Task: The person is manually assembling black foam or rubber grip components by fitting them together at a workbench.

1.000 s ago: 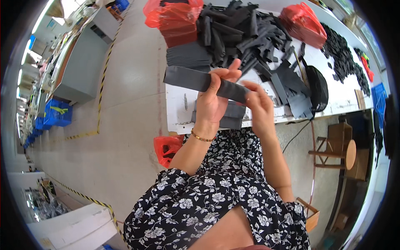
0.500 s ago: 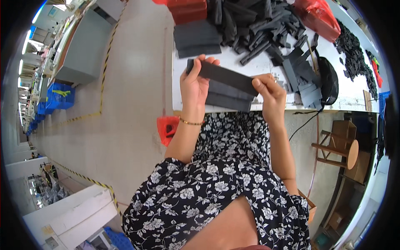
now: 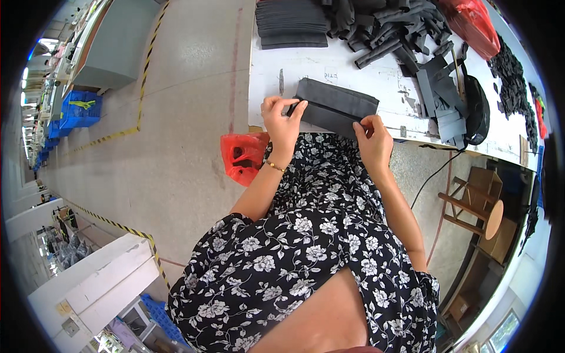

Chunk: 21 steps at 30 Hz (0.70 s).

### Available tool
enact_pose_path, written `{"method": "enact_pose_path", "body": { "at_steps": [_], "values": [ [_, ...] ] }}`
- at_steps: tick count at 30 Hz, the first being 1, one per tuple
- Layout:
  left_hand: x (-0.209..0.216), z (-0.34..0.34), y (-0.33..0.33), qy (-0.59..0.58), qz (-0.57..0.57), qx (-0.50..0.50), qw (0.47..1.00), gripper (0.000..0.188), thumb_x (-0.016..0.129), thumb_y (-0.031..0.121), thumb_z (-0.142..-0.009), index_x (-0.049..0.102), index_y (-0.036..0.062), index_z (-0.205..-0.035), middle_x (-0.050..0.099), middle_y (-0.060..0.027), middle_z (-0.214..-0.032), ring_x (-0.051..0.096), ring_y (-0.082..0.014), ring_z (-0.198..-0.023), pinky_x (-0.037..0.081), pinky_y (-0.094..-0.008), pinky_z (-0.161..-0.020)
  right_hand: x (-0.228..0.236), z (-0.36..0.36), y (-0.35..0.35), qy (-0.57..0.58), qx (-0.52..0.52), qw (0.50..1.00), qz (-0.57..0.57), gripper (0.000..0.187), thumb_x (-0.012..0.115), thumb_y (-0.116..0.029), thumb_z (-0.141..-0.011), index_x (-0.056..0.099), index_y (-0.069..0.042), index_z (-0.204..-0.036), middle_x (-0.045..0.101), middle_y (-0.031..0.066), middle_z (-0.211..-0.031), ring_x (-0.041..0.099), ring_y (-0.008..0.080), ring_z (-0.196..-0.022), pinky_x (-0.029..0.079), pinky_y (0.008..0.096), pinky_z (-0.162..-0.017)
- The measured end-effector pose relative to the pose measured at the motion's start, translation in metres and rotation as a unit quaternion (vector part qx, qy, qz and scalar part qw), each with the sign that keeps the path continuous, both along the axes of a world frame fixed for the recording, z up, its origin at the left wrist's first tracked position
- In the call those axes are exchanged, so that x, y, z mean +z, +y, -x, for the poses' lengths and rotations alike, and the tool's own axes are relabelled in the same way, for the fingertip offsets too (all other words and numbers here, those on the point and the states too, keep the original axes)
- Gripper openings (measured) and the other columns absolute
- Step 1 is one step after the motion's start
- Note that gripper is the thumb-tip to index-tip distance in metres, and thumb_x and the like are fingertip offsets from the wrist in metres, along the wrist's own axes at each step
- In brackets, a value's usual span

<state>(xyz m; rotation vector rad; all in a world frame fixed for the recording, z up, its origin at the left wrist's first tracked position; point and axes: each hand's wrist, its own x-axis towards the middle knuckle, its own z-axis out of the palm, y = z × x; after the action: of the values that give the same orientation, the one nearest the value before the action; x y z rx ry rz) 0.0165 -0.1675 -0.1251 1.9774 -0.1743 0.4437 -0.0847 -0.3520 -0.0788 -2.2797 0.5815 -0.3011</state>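
Note:
A black flat strip (image 3: 326, 119), fabric-like, lies low over the near table edge, overlapping a small pile of similar black pieces (image 3: 338, 96). My left hand (image 3: 282, 117) pinches the strip's left end between thumb and index finger. At the other end, my right hand (image 3: 372, 134) grips the strip's right corner with thumb and fingers. Farther back on the white table (image 3: 271, 70) sits a neat stack of black pieces (image 3: 291, 26). Beside it spreads a loose heap of rolled and curled black strips (image 3: 388, 29).
Red plastic bags lie at the table's back right (image 3: 471, 26) and by its near left corner (image 3: 241, 156). A black curved object (image 3: 475, 106) with a cable rests on the right, near flat dark pieces (image 3: 441, 100). A wooden stool (image 3: 491, 217) stands at lower right.
Both hands have lowered the black strip from above the table down onto the pile at the near edge. The view has shifted, showing more of the neat stack.

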Motion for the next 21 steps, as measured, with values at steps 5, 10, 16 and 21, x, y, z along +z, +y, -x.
{"method": "enact_pose_path", "body": {
  "at_steps": [5,10,16,21],
  "values": [
    [-0.008,-0.014,-0.007,-0.079,-0.086,0.010,0.993,0.027,0.084,0.022,-0.072,0.065,0.0072,-0.084,0.052,-0.0048,-0.092,0.049,-0.0219,-0.091,0.040,-0.0323,-0.074,-0.017,-0.011,-0.004,-0.108,0.007,0.973,0.203,0.022,0.072,-0.017,-0.080,0.054,-0.007,-0.085,0.058,0.0089,-0.076,0.058,0.0275,-0.069,0.046,0.0388,-0.058],
    [0.033,-0.027,-0.020,-0.063,0.005,-0.028,0.998,0.019,0.076,0.013,-0.080,0.062,0.0048,-0.090,0.059,-0.0058,-0.087,0.053,-0.0200,-0.078,0.044,-0.0314,-0.070,-0.009,-0.009,-0.056,-0.146,-0.076,0.971,0.174,0.020,0.072,-0.019,-0.083,0.055,-0.008,-0.086,0.056,0.0093,-0.079,0.057,0.0266,-0.066,0.044,0.0389,-0.056],
    [0.064,-0.114,-0.140,-0.003,0.005,-0.239,0.971,0.017,0.067,0.019,-0.087,0.068,0.0018,-0.087,0.068,-0.0125,-0.078,0.064,-0.0260,-0.068,0.049,-0.0330,-0.062,-0.037,-0.039,-0.202,-0.084,-0.125,0.941,0.302,0.020,0.064,-0.020,-0.087,0.062,-0.004,-0.099,0.062,0.0160,-0.094,0.059,0.0345,-0.089,0.049,0.0423,-0.073],
    [0.006,-0.141,-0.213,0.038,-0.317,-0.238,0.917,0.019,0.070,0.024,-0.081,0.072,0.0063,-0.077,0.069,-0.0153,-0.078,0.067,-0.0342,-0.076,0.053,-0.0419,-0.070,-0.067,-0.057,-0.222,0.152,-0.041,0.842,0.516,0.021,0.062,-0.017,-0.082,0.065,-0.002,-0.097,0.063,0.0115,-0.099,0.059,0.0256,-0.092,0.047,0.0374,-0.077]
  ]
}}
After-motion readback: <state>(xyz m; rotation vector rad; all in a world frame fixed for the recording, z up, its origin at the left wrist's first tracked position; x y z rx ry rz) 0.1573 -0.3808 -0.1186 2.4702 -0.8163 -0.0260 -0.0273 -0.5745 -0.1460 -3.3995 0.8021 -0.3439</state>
